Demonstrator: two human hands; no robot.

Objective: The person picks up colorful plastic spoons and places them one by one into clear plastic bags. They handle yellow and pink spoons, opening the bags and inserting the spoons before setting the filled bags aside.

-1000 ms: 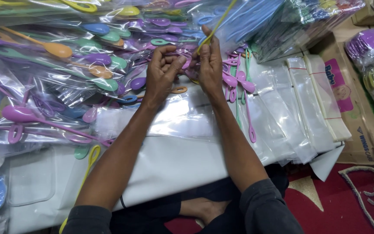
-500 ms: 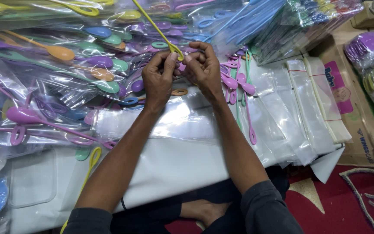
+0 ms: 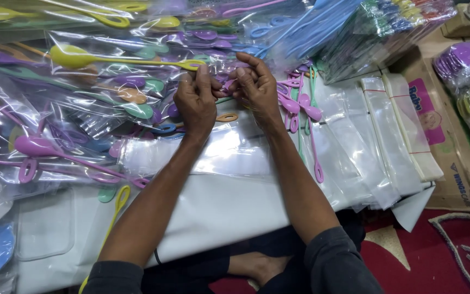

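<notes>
My left hand (image 3: 196, 103) pinches the looped handle end of a long yellow plastic spoon (image 3: 77, 56). The spoon lies level and its bowl points left over the bagged spoons. My right hand (image 3: 257, 90) is right beside it, fingertips almost touching, curled on a small pink spoon end (image 3: 228, 85) that the fingers mostly hide. Both hands hover over a flat clear plastic bag (image 3: 229, 147) on a white sheet (image 3: 218, 212). Several loose pink and green spoons (image 3: 303, 114) lie just right of my right hand.
Clear bags of coloured spoons (image 3: 55, 125) pile up on the left and at the back. Stacks of empty clear sleeves (image 3: 387, 125) lie to the right beside a cardboard box (image 3: 447, 163). Blue packs (image 3: 322, 32) sit at the back right. My crossed legs and a red rug (image 3: 441, 256) are below.
The yellow spoon has swung from pointing up and right, through up and left, to lying level towards the left. Both hands stayed together in nearly the same place.
</notes>
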